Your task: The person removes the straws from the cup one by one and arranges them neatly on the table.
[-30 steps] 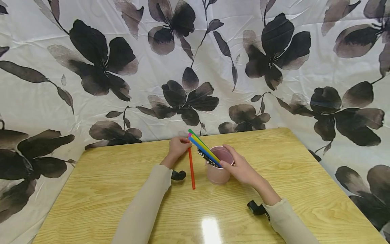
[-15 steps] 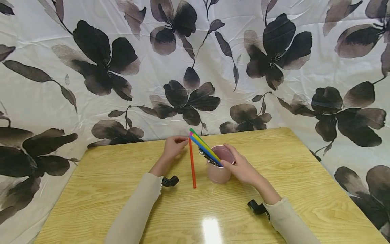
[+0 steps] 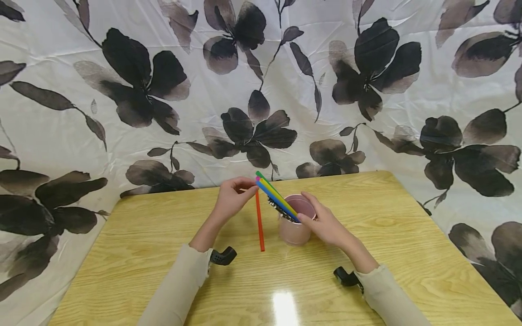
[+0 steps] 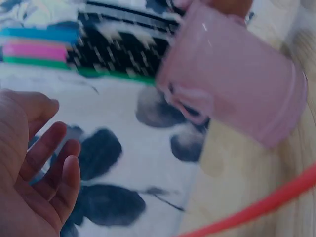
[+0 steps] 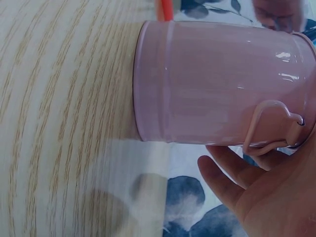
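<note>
A pink metal pail (image 3: 294, 234) with small side handles stands on the table, and my right hand (image 3: 328, 226) grips its rim from the right, thumb over the near edge. Blue, yellow, green and pink slim sticks (image 3: 272, 195) lean out of it to the left, beside black-and-white patterned pieces (image 3: 278, 209). My left hand (image 3: 230, 199) is at the sticks' upper ends in the head view; in the left wrist view its loosely bent fingers (image 4: 64, 182) hold nothing. A red stick (image 3: 260, 226) lies left of the pail, its far end close to the left hand.
The wooden table (image 3: 138, 253) ends at the back against a white cloth (image 3: 171, 104) printed with dark flowers. A black wrist camera (image 3: 223, 256) juts from the left sleeve, and another black wrist camera (image 3: 345, 277) from the right sleeve.
My left hand has let go of the red stick's far end, drawn back left, then moved up to the tips of the leaning sticks. The right hand keeps its grip on the pail.
</note>
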Demonstrator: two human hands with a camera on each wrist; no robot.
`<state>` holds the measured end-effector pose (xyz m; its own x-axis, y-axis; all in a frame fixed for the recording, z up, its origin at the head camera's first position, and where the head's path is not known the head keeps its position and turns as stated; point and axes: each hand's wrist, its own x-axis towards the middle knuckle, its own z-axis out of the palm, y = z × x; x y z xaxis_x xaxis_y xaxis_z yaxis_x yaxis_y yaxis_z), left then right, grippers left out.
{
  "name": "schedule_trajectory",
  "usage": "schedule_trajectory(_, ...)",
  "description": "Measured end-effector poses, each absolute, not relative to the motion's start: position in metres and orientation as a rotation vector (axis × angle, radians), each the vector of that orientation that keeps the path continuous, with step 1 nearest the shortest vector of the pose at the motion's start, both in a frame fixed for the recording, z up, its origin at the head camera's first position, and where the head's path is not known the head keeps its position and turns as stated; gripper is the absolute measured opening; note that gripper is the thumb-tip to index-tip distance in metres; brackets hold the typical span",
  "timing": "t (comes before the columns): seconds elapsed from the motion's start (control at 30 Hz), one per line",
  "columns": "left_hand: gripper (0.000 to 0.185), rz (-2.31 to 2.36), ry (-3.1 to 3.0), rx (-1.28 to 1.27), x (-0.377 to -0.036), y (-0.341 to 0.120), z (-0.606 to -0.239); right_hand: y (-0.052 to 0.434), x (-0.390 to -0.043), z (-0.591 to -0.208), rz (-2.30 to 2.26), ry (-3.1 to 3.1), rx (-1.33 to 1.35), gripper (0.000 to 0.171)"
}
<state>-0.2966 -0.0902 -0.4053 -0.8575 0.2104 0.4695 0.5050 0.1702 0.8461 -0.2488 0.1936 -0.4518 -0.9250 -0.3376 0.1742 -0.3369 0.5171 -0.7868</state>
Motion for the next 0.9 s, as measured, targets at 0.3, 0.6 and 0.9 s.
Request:
schedule_trajectory(0.3,0.015,-1.707,-2.163,-0.834,-0.265,-0.078,-0.367,0.195,-0.25,-0.452,-1.418,2.738,-0.605,0.07)
schedule_trajectory(0.6,0.014,-1.707,-2.134,-0.865,-0.252,-0.074,-0.36,0.193,-0.25,-0.451,-1.429,2.728,-0.578,0.07)
schedule_trajectory(0.9,0.018,-1.694,-2.124,-0.872,-0.231,-0.071,-0.349,0.192,-0.25,-0.45,-1.428,2.73,-0.594,0.071)
